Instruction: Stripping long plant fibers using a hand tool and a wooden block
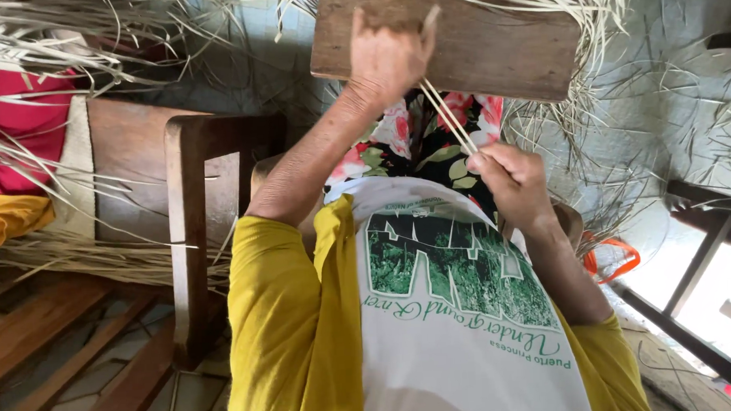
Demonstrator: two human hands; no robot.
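Pale tiled flooring [186, 394] with dark grout lines runs under the scene, crossed at lower left by reddish wooden slats [37, 322]. Loose dry straw fibres [84, 256], thin, flat and cream-coloured, lie in drifts around the seat and hang in tangles along the top of the view. To the left stands a dark wooden chair [190, 228] with a smooth, worn frame; red cloth [22, 120] and a yellow cloth [5, 218] lie beyond it. At far right sits another dark wooden frame [707, 250], and an orange loop [618, 257] shows beside the person's right forearm.

The person wears a shirt with yellow sleeves [280, 314] and a white front printed in green, over a black floral fabric [428, 146] with pink blooms and green leaves covering the lap.

A flat brown wooden board [489, 47], rectangular with a rough grain, rests tilted above the lap, and straw fringes spill past its upper and right edges. The left hand [389, 59] lies on the board's lower left part, fingers curled closed and pressing against the wood, pinching the upper end of a few straw strips [447, 117]. These narrow, stiff strips run taut and diagonal down from that hand to the right hand [515, 184], which is closed in a loose fist, thumb and fingers gripping their lower end just above the floral fabric.
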